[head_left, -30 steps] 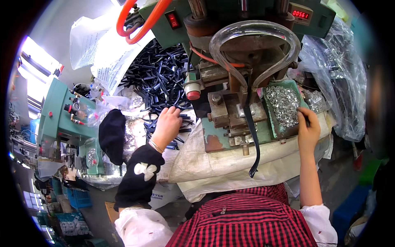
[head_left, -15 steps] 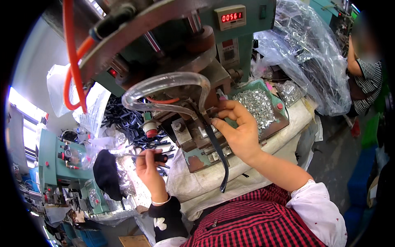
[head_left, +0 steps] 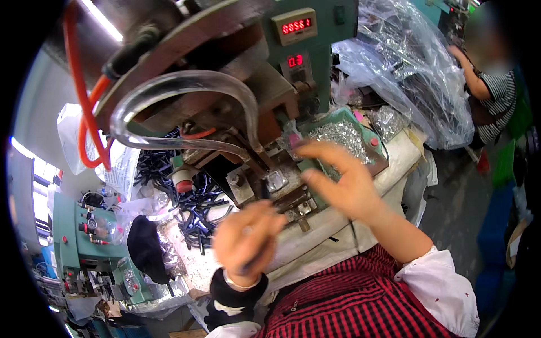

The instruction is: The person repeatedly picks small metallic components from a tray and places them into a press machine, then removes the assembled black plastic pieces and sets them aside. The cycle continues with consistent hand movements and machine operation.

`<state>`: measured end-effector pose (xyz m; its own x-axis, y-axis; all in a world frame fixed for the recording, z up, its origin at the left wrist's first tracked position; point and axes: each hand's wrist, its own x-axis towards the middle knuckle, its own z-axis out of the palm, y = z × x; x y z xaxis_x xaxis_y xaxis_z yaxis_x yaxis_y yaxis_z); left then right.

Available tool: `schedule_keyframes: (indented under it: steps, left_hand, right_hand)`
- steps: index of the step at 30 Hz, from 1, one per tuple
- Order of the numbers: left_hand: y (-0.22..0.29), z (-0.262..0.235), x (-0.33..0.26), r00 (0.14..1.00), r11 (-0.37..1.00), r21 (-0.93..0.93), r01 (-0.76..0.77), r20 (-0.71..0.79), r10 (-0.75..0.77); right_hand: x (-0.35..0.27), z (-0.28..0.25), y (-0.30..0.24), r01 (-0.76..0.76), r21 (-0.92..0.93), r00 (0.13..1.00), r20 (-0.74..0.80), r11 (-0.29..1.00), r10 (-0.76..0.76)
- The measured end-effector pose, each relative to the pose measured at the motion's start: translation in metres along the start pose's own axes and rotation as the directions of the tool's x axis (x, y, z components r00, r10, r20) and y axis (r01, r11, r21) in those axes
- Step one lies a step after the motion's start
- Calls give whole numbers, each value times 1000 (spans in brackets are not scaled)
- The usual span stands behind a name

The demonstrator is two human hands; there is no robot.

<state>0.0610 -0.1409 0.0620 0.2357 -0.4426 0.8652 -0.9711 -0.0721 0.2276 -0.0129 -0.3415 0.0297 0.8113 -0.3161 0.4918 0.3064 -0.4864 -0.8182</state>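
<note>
My left hand (head_left: 248, 236), smeared by motion, is in front of the green press, just short of its metal die block (head_left: 276, 180). Its fingers are curled round a dark-handled tool (head_left: 256, 260), whose kind I cannot make out. My right hand (head_left: 345, 183) hovers to the right of the die, fingers apart and holding nothing. A small shiny metal plate lies on the die. Above it loops a clear plastic tube (head_left: 248, 101), its end coming down by the die.
A green tray (head_left: 378, 160) of small silvery pieces stands right of the die. Black eyeglass temples (head_left: 200, 217) are heaped to the left, near a red push button (head_left: 183, 185). Clear plastic sheeting (head_left: 417, 79) covers things behind; a person in stripes (head_left: 496, 98) works at far right.
The black eyeglass temple is gone from my right hand, which has opened and drawn back slightly. My left hand has moved right to the front of the die. The view has shifted a little.
</note>
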Motion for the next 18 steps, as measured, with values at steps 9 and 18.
schedule_keyframes:
  steps: [9,18]
  left_hand:
    - [-10,34,-22,980,971,150,-188,94,175]
    - [-2,35,-20,990,980,151,-133,77,122]
  right_hand:
    - [-11,-39,104,-58,-648,969,-220,760,-114]
    - [18,7,105,159,-671,957,-75,724,-280]
